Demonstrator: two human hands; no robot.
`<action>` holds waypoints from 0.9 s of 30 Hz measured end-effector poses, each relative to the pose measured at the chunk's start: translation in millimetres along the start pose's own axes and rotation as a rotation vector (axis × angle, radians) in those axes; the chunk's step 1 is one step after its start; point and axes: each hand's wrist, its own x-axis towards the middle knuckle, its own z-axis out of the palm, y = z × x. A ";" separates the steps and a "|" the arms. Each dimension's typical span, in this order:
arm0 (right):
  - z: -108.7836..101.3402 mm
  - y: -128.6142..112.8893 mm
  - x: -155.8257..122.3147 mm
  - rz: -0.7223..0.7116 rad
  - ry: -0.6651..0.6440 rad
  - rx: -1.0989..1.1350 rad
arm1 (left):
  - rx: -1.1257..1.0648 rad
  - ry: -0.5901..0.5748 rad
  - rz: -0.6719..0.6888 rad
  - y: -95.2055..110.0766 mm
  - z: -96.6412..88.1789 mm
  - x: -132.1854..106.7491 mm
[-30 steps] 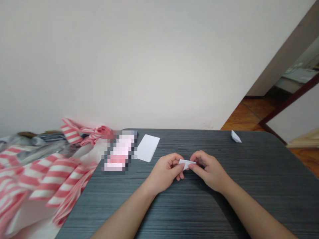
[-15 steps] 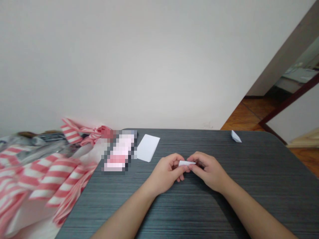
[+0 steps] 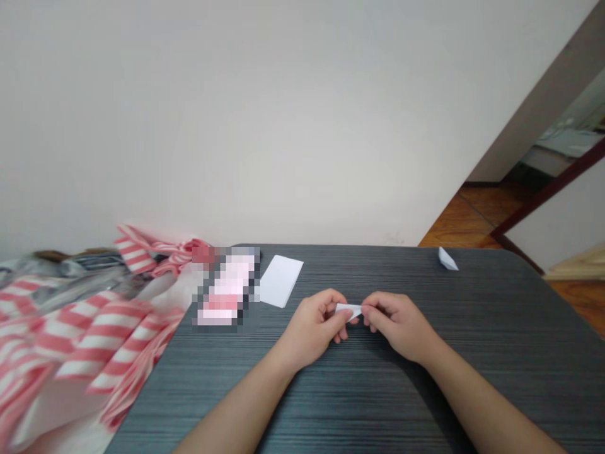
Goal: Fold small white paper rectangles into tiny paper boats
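Observation:
Between my two hands is a small folded piece of white paper (image 3: 348, 308), held just above the dark table (image 3: 331, 403). My left hand (image 3: 321, 325) pinches its left and middle part, with the thumb lying over the front. At the paper's narrow right tip, the thumb and fingertips of my right hand (image 3: 397, 325) are closed. Fingers cover parts of the paper, so its full shape is hidden. Beyond my left hand lies a stack of white paper sheets (image 3: 282, 280). A folded white paper piece (image 3: 447, 259) rests near the table's far right edge.
A pixelated flat object (image 3: 229, 287) lies on the table left of the sheets. Red-and-white striped cloth (image 3: 94, 334) is heaped along the left side. A pale wall (image 3: 283, 126) rises behind the table, with a wooden floor (image 3: 460, 217) visible at right.
My right hand's fingertips have shifted slightly right to the paper's tip, away from my left fingers. The left thumb now covers more of the paper's middle.

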 end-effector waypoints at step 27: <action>0.8 -2.9 -1.5 0.011 -0.027 0.021 | -0.011 -0.011 -0.020 5.8 0.0 -2.3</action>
